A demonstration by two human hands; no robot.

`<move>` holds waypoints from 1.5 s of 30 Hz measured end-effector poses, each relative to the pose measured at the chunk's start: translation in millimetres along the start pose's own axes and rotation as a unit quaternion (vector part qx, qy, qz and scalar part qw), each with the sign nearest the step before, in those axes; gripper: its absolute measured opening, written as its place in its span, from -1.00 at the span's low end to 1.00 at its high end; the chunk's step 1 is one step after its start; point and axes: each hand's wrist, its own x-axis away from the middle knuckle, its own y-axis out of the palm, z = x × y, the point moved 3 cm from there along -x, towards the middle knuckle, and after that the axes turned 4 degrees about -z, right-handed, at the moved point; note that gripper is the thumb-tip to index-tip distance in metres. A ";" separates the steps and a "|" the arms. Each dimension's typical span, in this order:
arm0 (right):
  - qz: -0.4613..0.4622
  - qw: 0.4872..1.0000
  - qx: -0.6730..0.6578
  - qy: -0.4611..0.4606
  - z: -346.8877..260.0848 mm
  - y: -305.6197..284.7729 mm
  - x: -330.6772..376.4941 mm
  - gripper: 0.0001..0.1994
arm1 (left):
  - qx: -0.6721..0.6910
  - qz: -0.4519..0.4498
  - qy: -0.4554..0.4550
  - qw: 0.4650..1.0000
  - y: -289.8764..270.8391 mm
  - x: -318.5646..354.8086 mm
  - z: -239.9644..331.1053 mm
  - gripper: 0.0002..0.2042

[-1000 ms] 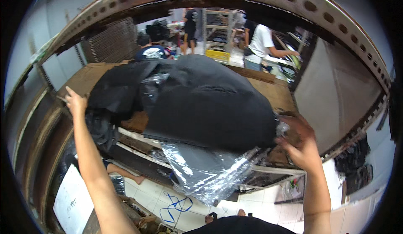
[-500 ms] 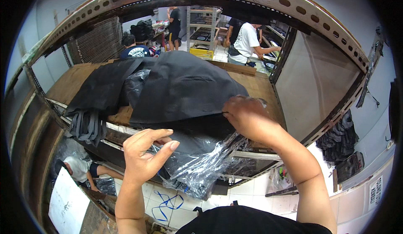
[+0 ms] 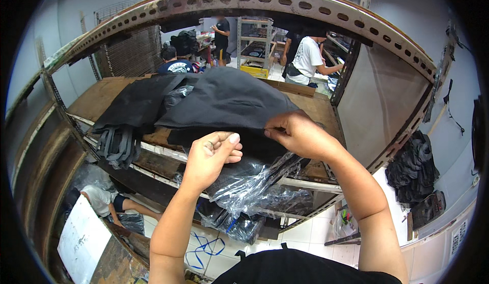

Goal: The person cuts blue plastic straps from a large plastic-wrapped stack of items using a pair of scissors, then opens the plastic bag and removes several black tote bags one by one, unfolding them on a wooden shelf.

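Observation:
A large sheet of black fabric (image 3: 232, 98) lies heaped on the wooden shelf in front of me, its near edge lifted. My right hand (image 3: 293, 131) pinches that edge at its right side. Closer to me, my left hand (image 3: 211, 156) is closed, thumb against curled fingers, just below the lifted edge; whatever it may hold is hidden. Beneath both hands, crumpled clear plastic wrap (image 3: 244, 187) hangs over the shelf's front around more dark material. Folded black fabric bags (image 3: 125, 103) lie to the left, their handles (image 3: 118, 144) drooping over the edge.
A perforated metal frame (image 3: 285, 1) arches over the wooden shelf (image 3: 326, 108). At lower left, a person (image 3: 102, 202) sits on the floor beside a white board (image 3: 84, 240). Blue strapping (image 3: 204, 251) lies on the tiles. Black bags (image 3: 412, 161) hang at right; several people work beyond.
My left hand has moved up and right toward the fabric edge, its fingers curling closed. My right hand has shifted slightly left, still pinching the edge. The view has shifted slightly.

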 end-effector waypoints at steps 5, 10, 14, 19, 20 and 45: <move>-0.019 0.997 -0.060 0.034 -3.1 -3.3 1.8 -0.77 | -0.063 0.013 0.008 0.998 11.5 -4.3 -1.0 -0.60; -0.031 0.995 -0.081 0.046 -2.0 0.0 -1.1 -0.68 | -0.066 0.040 0.010 0.997 2.3 -12.1 -6.6 -0.55; 0.019 0.966 -0.230 0.121 21.4 2.5 -12.5 -0.56 | -0.156 0.047 0.039 0.986 -2.2 -11.1 -9.1 -0.60; 0.150 0.975 -0.132 0.095 28.0 -17.4 -17.0 -0.67 | -0.598 0.193 0.117 0.769 0.2 25.7 10.5 -0.67; 0.150 0.977 -0.126 0.086 22.5 -15.3 -17.3 -0.68 | -0.591 0.191 0.167 0.766 3.6 30.5 15.5 -0.68; 0.063 0.995 -0.079 -0.006 12.4 -12.7 -21.1 -0.49 | -0.709 -0.021 0.239 0.664 -32.4 -130.4 -44.4 -0.36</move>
